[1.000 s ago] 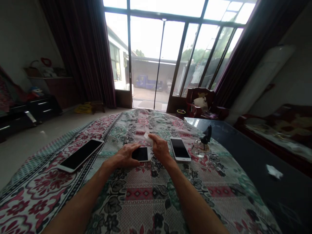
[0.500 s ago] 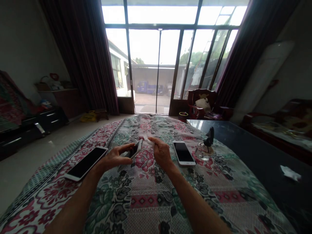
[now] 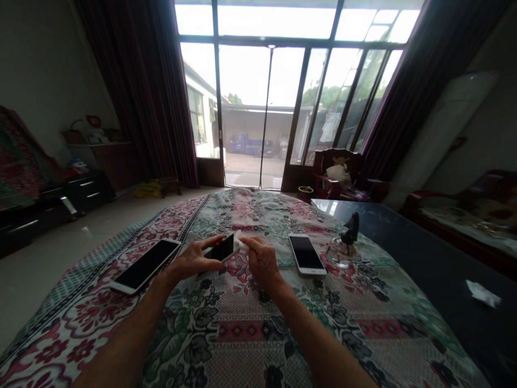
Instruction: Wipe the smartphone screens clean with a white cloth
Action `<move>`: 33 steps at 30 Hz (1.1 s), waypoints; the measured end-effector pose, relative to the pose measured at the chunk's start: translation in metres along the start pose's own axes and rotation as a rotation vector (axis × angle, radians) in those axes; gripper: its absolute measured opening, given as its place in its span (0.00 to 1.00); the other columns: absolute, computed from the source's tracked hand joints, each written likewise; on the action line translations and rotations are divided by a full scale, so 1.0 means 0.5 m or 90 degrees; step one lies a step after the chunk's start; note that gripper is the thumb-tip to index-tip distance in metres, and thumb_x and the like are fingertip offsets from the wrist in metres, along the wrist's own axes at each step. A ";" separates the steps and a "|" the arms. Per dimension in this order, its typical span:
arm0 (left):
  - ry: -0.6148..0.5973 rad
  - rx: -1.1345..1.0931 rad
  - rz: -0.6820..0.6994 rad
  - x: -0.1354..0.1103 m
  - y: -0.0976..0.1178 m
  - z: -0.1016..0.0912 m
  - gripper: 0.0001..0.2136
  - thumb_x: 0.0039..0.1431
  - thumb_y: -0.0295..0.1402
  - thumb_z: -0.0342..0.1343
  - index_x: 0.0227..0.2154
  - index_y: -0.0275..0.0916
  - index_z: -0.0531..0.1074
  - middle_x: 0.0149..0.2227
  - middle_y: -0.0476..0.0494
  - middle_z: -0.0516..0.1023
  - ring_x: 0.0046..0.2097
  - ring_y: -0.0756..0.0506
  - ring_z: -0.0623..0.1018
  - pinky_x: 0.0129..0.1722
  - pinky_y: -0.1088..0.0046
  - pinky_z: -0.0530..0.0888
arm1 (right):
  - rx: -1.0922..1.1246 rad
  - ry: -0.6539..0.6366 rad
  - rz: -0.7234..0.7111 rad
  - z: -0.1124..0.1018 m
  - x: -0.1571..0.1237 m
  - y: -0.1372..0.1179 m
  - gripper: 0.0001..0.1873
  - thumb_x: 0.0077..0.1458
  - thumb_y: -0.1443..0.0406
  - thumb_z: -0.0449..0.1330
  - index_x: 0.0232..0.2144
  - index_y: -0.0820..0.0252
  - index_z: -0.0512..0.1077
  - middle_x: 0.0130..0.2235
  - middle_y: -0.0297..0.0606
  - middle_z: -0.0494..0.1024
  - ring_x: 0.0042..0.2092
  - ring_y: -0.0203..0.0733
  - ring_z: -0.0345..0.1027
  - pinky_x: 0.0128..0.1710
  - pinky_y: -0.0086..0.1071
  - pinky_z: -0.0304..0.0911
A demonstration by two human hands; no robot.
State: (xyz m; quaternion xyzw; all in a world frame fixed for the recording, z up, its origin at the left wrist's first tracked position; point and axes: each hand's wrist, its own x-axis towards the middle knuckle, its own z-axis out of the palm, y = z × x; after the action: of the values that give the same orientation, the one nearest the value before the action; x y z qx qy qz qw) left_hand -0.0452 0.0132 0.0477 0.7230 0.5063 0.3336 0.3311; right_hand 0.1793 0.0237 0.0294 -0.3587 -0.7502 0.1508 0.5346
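My left hand (image 3: 197,257) grips a smartphone (image 3: 223,249) by its edges, thumb below and fingers above, its dark screen tilted up over the cloth. In my right hand (image 3: 262,261) a white tissue (image 3: 238,240) is pinched, pressed against the phone's right edge. A white phone with a black screen (image 3: 146,265) lies left of my left wrist. Another white phone (image 3: 307,255) rests to the right of my right hand. Beyond it stands a clear glass jar (image 3: 338,254) with a black object (image 3: 351,230) on top; its kind is unclear.
A floral cloth (image 3: 258,355) covers the surface under my hands. Along its right side runs a dark glossy tabletop (image 3: 428,264) with a crumpled white tissue (image 3: 483,293) on it. A wooden chair (image 3: 339,171) stands beyond, near the glass doors.
My right hand has brought the tissue left against the phone's edge; before, it was held just apart. The phone in my left hand is turned so more of its screen shows.
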 end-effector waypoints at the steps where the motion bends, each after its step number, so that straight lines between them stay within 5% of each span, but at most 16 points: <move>1: 0.006 0.003 -0.002 0.000 0.001 0.003 0.38 0.42 0.38 0.69 0.61 0.43 0.68 0.59 0.44 0.75 0.61 0.36 0.71 0.63 0.60 0.64 | 0.003 0.000 0.009 0.000 -0.002 0.002 0.24 0.51 0.76 0.49 0.41 0.55 0.79 0.43 0.38 0.82 0.44 0.40 0.76 0.47 0.30 0.69; 26: 0.043 -0.051 -0.034 -0.006 0.005 0.023 0.41 0.39 0.35 0.70 0.61 0.42 0.68 0.58 0.42 0.75 0.61 0.33 0.71 0.64 0.56 0.63 | 0.045 -0.008 0.048 -0.007 -0.012 0.001 0.20 0.46 0.75 0.49 0.32 0.56 0.79 0.34 0.36 0.81 0.37 0.40 0.74 0.39 0.29 0.67; 30: 0.070 -0.063 -0.034 -0.001 -0.010 0.017 0.40 0.40 0.38 0.71 0.60 0.40 0.68 0.57 0.40 0.76 0.62 0.33 0.71 0.64 0.56 0.63 | 0.095 -0.037 0.105 -0.012 -0.004 0.004 0.19 0.48 0.72 0.50 0.32 0.56 0.80 0.32 0.33 0.82 0.35 0.40 0.74 0.35 0.28 0.67; 33: 0.049 -0.135 -0.020 0.003 -0.019 0.010 0.39 0.41 0.38 0.71 0.60 0.41 0.68 0.57 0.40 0.76 0.61 0.34 0.71 0.63 0.55 0.64 | 0.092 0.040 0.168 -0.017 0.005 0.016 0.18 0.50 0.69 0.50 0.33 0.57 0.80 0.32 0.34 0.82 0.35 0.42 0.75 0.36 0.30 0.68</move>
State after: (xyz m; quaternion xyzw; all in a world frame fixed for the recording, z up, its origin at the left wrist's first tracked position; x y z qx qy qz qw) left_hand -0.0458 0.0163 0.0374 0.6623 0.4923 0.4076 0.3910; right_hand 0.1896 0.0298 0.0295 -0.4194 -0.6666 0.2617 0.5579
